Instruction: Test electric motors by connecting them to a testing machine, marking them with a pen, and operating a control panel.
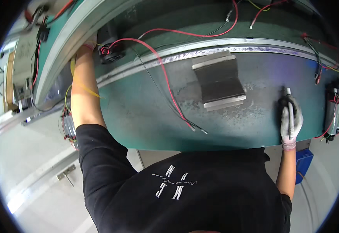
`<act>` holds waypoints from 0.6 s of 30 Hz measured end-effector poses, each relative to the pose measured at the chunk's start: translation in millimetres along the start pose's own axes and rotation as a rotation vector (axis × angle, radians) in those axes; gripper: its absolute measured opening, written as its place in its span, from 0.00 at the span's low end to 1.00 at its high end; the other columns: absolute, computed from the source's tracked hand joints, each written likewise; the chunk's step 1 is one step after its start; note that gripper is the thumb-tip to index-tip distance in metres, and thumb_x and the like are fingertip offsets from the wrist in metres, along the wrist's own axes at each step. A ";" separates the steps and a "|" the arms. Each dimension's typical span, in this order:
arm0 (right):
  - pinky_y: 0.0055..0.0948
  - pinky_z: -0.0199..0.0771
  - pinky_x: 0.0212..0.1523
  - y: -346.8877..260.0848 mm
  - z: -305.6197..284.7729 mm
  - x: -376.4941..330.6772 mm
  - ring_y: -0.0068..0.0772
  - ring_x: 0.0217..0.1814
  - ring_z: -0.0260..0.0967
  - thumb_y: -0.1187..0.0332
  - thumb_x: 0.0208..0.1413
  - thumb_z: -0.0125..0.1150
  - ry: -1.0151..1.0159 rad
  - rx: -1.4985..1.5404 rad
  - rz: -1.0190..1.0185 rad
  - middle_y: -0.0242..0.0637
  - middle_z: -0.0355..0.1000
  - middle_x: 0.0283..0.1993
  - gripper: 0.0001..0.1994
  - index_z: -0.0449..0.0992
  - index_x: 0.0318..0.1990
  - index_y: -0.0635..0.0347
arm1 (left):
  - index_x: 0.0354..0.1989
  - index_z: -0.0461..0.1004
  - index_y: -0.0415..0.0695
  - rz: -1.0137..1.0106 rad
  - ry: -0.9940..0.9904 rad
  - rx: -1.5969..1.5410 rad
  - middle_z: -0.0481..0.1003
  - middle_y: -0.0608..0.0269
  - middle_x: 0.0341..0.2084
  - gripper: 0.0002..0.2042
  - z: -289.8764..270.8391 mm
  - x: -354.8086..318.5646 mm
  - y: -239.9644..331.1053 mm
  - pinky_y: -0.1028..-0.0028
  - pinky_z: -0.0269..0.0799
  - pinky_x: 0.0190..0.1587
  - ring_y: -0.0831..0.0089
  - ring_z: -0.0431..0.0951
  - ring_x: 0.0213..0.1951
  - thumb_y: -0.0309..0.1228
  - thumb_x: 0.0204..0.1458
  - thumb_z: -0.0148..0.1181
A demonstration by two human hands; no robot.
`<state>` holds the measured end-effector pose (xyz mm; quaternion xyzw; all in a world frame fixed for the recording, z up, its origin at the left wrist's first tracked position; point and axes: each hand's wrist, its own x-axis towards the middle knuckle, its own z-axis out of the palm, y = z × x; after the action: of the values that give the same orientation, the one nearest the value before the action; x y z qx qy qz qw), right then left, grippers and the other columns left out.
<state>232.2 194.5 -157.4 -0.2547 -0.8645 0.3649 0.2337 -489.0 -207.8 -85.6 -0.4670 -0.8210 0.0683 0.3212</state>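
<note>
My right hand [291, 120], in a white and grey glove, lies on the green metal panel [146, 112] and is closed around a slim white pen-like tool [289, 110] whose tip points away from me. My left hand [90, 42], also gloved, reaches up past the panel's left edge beside a round black part [111, 54]; its fingers are mostly hidden. A red wire and a black wire [169, 89] run across the panel from that part and end loose near the front edge.
A dark metal bracket [220, 81] is fixed at the panel's middle. A bright metal rail [223, 46] crosses behind it. Black parts with red wires [332, 112] hang at the right edge. A blue bin [304, 165] sits on the floor. A wired cabinet [22, 66] stands at left.
</note>
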 end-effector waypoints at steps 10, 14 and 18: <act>0.40 0.73 0.68 -1.7 -0.7 0.8 0.45 0.63 0.78 0.73 0.67 0.63 0.030 -0.006 -0.039 0.51 0.79 0.61 0.18 0.77 0.60 0.71 | 0.60 0.80 0.45 -0.262 -0.627 0.006 0.84 0.48 0.48 0.29 15.3 4.6 18.5 0.57 0.77 0.54 0.53 0.85 0.48 0.56 0.61 0.63; 0.39 0.70 0.71 0.5 -2.4 1.7 0.44 0.67 0.76 0.74 0.69 0.61 -0.001 0.024 -0.034 0.49 0.78 0.63 0.18 0.76 0.63 0.71 | 0.69 0.72 0.43 -0.401 -0.942 -0.440 0.76 0.45 0.63 0.38 -26.1 -5.0 27.3 0.53 0.71 0.66 0.48 0.75 0.63 0.55 0.56 0.69; 0.36 0.71 0.71 -1.5 -0.3 5.5 0.40 0.67 0.75 0.76 0.69 0.61 0.010 -0.005 -0.060 0.46 0.78 0.64 0.17 0.76 0.63 0.71 | 0.70 0.70 0.39 -0.850 -0.750 -0.819 0.78 0.47 0.60 0.36 -78.3 -26.3 80.7 0.59 0.74 0.65 0.52 0.80 0.59 0.47 0.56 0.71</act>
<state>227.7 197.1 -154.9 -0.2311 -0.8714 0.3544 0.2482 -375.0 -199.0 -69.6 -0.1339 -0.9476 -0.2218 -0.1870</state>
